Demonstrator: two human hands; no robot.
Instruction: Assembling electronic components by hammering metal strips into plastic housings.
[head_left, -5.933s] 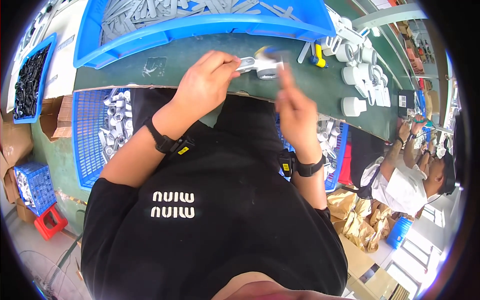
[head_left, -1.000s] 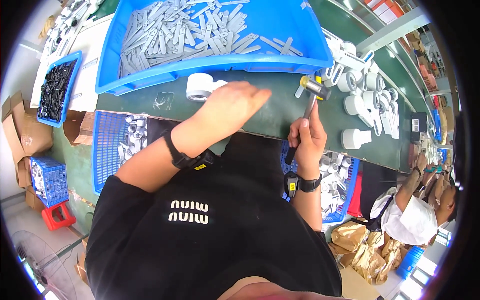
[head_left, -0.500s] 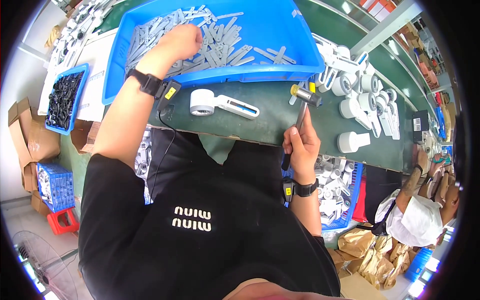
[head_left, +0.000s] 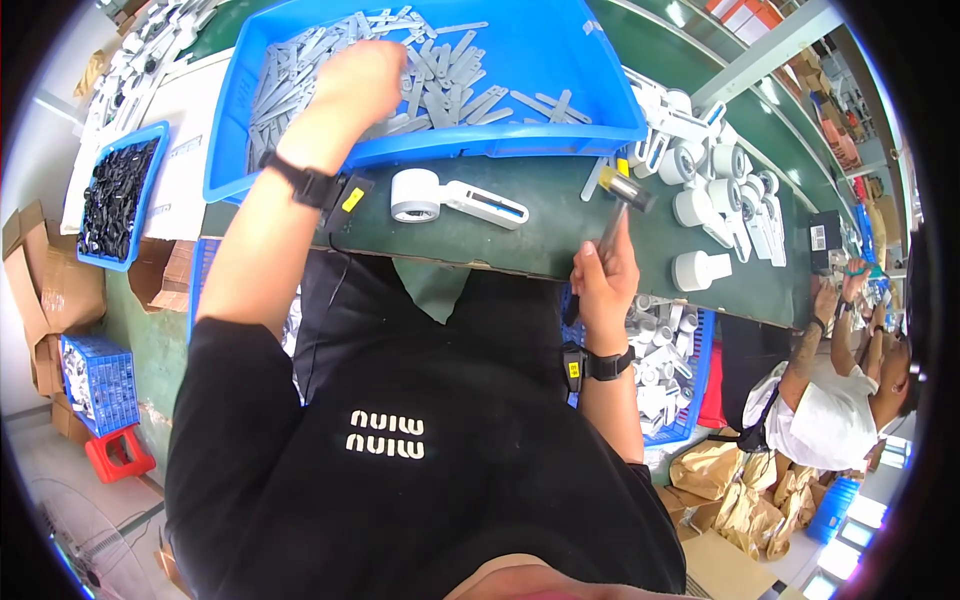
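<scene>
Since the frame one second back, the left hand (head_left: 362, 85) has left the white part on the desk and is now over the big blue tray (head_left: 575, 50); the right hand (head_left: 606, 282) remains low by the desk's near edge, hammer still in it.

Left hand: above the heap of grey strips (head_left: 440, 85), back of the hand toward the camera, fingers curled under and hidden. Cannot tell whether they pinch a strip.

Right hand: fingers closed around the shaft of the hammer (head_left: 614, 225), head uppermost, yellow at one end, dark at the other. Behind the head, partly covered, a yellow-handled tool (head_left: 622, 163); a loose grey strip (head_left: 594, 180) just beside.

White part (head_left: 487, 203): lying on the desk (head_left: 555, 225) in front of the tray, between the hands, touched by neither. Round cup end to the left, slotted handle slanting right, blue showing in the slot.

Right of the hammer: a cluster of similar white parts (head_left: 697, 208), with one short white piece (head_left: 700, 271) apart, nearer the edge. Below, a blue basket (head_left: 706, 365) filled with white pieces. Far left, a small blue tray (head_left: 162, 150) of black pieces (head_left: 118, 200).
</scene>
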